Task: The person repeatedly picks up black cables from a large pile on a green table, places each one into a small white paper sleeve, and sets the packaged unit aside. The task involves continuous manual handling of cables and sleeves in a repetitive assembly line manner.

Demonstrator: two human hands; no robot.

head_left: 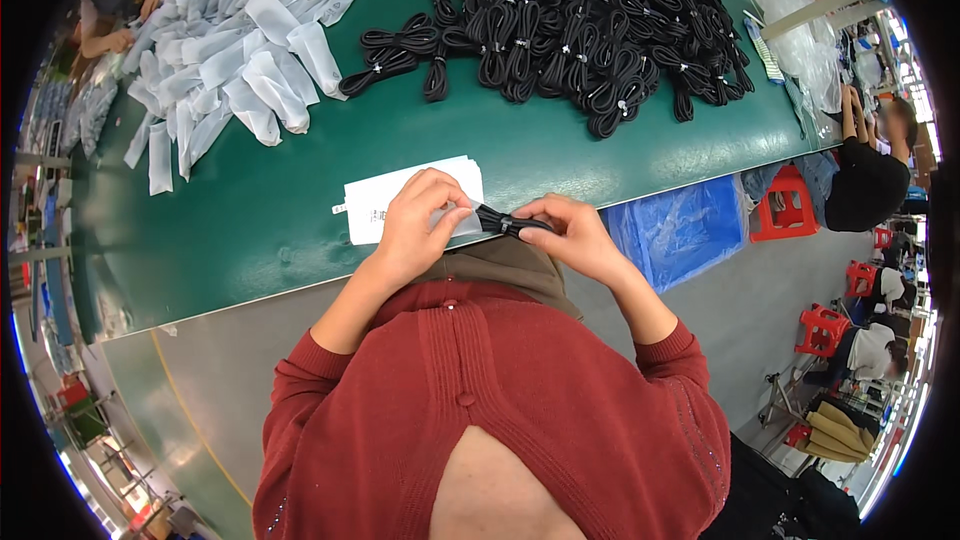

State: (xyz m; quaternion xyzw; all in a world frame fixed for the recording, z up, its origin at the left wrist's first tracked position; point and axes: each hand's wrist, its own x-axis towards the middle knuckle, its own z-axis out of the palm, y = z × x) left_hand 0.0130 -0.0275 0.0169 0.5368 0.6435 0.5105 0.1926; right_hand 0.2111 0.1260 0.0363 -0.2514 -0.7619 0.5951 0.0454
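Note:
At the table's near edge my right hand (568,232) is closed round a coiled black cable (508,224), tied at its middle. My left hand (420,220) pinches the mouth of a translucent white bag (467,223), and the cable's left end meets that mouth. How far the cable sits inside it I cannot tell. Beneath my left hand lies a stack of flat white printed bags (362,212). Farther back on the right is a large heap of coiled black cables (580,30). A pile of filled white bags (250,50) spreads over the far left.
The green table (300,240) ends just in front of my body. A blue lined bin (680,230) stands below its edge at right, beside a red stool (785,205). One person's arm (110,40) reaches in at far left; another person (868,180) sits at right.

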